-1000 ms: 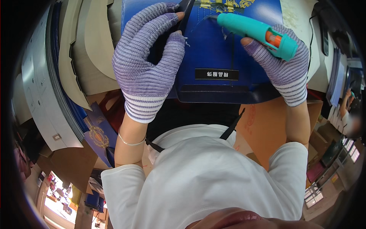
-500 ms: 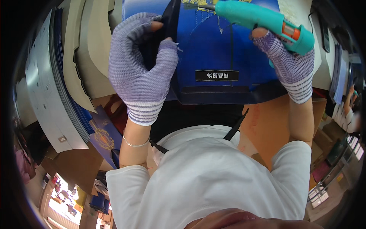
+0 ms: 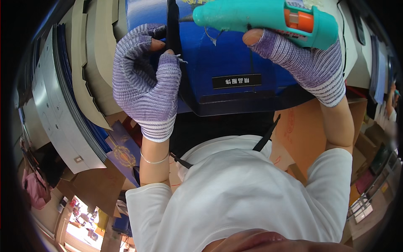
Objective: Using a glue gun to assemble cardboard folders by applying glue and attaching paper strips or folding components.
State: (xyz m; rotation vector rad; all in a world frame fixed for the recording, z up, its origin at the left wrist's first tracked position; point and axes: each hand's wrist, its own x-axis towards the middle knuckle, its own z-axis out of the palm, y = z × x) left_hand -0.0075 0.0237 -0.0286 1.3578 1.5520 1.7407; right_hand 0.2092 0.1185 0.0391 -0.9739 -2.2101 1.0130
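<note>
left hand (image 3: 145,90) pinching dark flap (image 3: 173,31) | right hand (image 3: 306,67) gripping teal glue gun (image 3: 239,17) | advice: steady the flap, angle nozzle (image 3: 186,19) clear of left thumb (image 3: 168,63)

There is room for a hand over the blue box (image 3: 205,63), between the left hand (image 3: 145,88) and the right hand (image 3: 304,63). Farther away, the glue gun (image 3: 252,16) is in the way. A black flap (image 3: 172,31) sticks up like a wall beside the left hand.
</note>
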